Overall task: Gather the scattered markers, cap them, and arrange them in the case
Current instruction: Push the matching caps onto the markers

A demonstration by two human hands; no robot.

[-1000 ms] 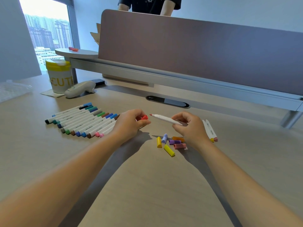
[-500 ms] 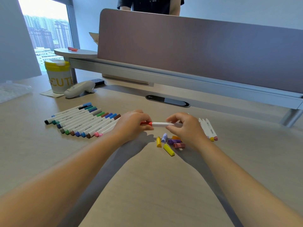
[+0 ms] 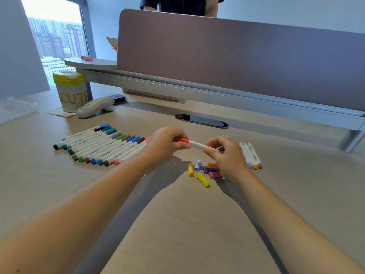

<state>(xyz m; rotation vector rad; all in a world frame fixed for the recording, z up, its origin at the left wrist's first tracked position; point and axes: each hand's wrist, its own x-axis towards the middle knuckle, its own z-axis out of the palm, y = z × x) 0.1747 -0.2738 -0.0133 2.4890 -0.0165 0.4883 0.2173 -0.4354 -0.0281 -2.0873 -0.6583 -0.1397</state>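
Observation:
My left hand [image 3: 165, 144] pinches a red cap [image 3: 181, 139] that sits on the tip of a white marker [image 3: 197, 144]. My right hand [image 3: 227, 155] grips the other end of that marker above the table. A row of several capped markers [image 3: 98, 145] lies side by side to the left. Several loose caps [image 3: 205, 172], yellow, lilac, purple, orange and pink, lie below my right hand. Three white uncapped markers [image 3: 250, 155] lie to the right of my right hand.
A white and yellow tub [image 3: 70, 91] and a white handheld device [image 3: 94, 109] stand at the back left. A clear plastic sheet [image 3: 11, 111] lies at the far left. A desk divider [image 3: 237, 62] runs across the back, with a person standing behind it.
My hands came together: the red cap in my left hand met the marker's tip and now sits on it. The marker was held apart from the cap one second ago.

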